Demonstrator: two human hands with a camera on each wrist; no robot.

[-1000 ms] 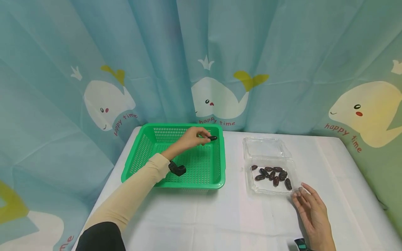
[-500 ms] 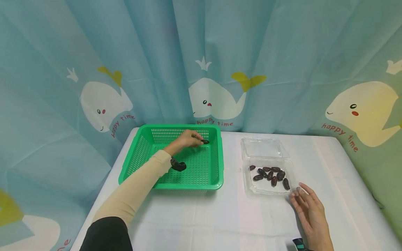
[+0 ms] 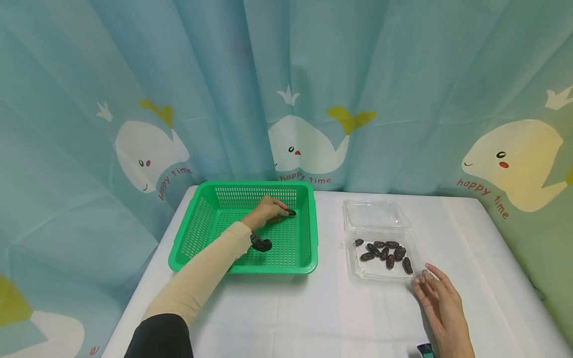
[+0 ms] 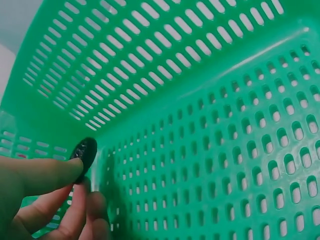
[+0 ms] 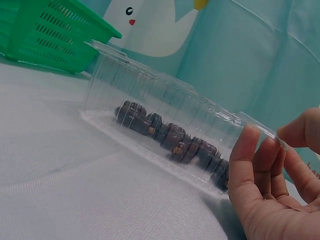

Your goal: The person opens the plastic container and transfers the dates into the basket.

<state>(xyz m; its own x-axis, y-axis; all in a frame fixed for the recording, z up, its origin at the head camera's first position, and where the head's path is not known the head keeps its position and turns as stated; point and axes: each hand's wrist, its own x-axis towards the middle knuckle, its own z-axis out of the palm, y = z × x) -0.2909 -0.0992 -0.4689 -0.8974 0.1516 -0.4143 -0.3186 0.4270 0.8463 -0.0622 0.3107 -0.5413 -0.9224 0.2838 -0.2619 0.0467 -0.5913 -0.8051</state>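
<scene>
My left hand pinches one dark date between thumb and fingers. It is down inside the green basket, near the back right corner, and the left wrist view shows the date close to the side wall. My right hand holds the front right corner of the clear plastic box; in the right wrist view the thumb and fingers pinch its rim. Several dates lie in the box, whose hinged lid is folded back behind it.
The basket stands on the left of the white-covered table, with the box to its right. A pale blue curtain printed with whales hangs behind the table. My left sleeve crosses the basket's front rim.
My left hand, with the date, has moved left from the basket's right wall and lower into the basket. The right hand stays at the box corner. The view has shifted slightly.
</scene>
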